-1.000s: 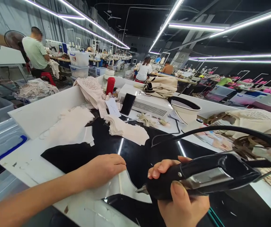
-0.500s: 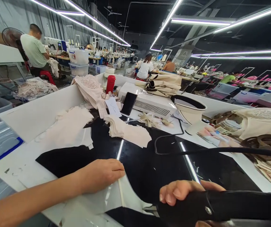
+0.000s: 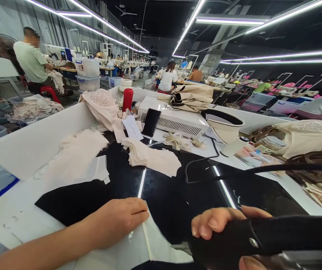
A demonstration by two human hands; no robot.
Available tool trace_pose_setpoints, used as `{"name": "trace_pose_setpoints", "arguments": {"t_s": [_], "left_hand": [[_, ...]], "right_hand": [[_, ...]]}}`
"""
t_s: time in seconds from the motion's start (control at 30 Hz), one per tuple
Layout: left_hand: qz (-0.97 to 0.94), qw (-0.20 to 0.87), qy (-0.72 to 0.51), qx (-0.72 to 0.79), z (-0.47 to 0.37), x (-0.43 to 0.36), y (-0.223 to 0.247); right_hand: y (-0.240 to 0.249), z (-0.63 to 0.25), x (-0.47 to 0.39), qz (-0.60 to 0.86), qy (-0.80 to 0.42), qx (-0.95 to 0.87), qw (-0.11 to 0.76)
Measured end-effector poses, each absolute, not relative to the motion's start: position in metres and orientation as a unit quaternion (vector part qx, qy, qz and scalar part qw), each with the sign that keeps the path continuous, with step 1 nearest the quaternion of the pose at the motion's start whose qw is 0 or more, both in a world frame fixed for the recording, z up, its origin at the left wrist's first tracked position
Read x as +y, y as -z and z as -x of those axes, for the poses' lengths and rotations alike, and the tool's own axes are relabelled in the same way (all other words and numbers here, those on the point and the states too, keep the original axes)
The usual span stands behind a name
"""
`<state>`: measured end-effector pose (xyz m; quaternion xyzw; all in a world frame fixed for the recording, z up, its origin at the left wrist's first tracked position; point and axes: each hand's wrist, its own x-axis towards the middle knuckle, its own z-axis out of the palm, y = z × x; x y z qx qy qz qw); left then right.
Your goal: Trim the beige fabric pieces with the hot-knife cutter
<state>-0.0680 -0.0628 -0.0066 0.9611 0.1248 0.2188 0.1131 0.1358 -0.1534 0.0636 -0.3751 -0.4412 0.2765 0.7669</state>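
My left hand (image 3: 118, 221) is closed, fingertips pressed together at the top corner of a sheer whitish fabric piece (image 3: 161, 247). A narrow cream strip (image 3: 146, 240) runs down from those fingers along the fabric. My right hand (image 3: 217, 222) wraps round a bulky black hand-held power tool (image 3: 285, 234) with a rivet on its side. The tool's grey metal tip (image 3: 182, 246) lies at the fabric's right edge; its exact kind is unclear. A stack of cut pale fabric pieces (image 3: 152, 157) rests on the glossy black tabletop (image 3: 172, 195) beyond my hands.
A black cable (image 3: 251, 170) crosses the right side. More pale pieces (image 3: 79, 153) lie left. Behind stand a phone (image 3: 151, 122), a red bottle (image 3: 127, 99) and a white vented box (image 3: 172, 118). Brown straps (image 3: 304, 168) lie right. People sit at sewing machines farther off.
The view has shifted slightly. Both hands keep their holds, and the tool's tip stays at the fabric's right edge. The cable bows a little higher.
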Motion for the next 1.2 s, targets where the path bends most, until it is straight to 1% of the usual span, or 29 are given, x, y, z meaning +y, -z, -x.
{"name": "trace_pose_setpoints", "arguments": {"t_s": [0.13,0.4,0.73,1.0,1.2], "left_hand": [[-0.959,0.105,-0.227,0.130,0.069,-0.065,0.007],[-0.958,0.104,-0.239,0.122,0.069,-0.064,0.010],[-0.955,0.080,-0.257,0.121,0.068,-0.066,0.010],[-0.955,0.088,-0.254,0.123,0.067,-0.065,0.006],[-0.956,0.095,-0.252,0.118,0.067,-0.064,0.009]], "right_hand": [[-0.071,-0.118,-0.128,0.360,-0.259,-0.441,0.781],[-0.053,-0.107,-0.093,0.323,-0.265,-0.460,0.784],[-0.051,-0.104,-0.094,0.313,-0.274,-0.464,0.782],[-0.052,-0.102,-0.094,0.335,-0.248,-0.475,0.775],[-0.055,-0.106,-0.102,0.331,-0.254,-0.465,0.781]]}}
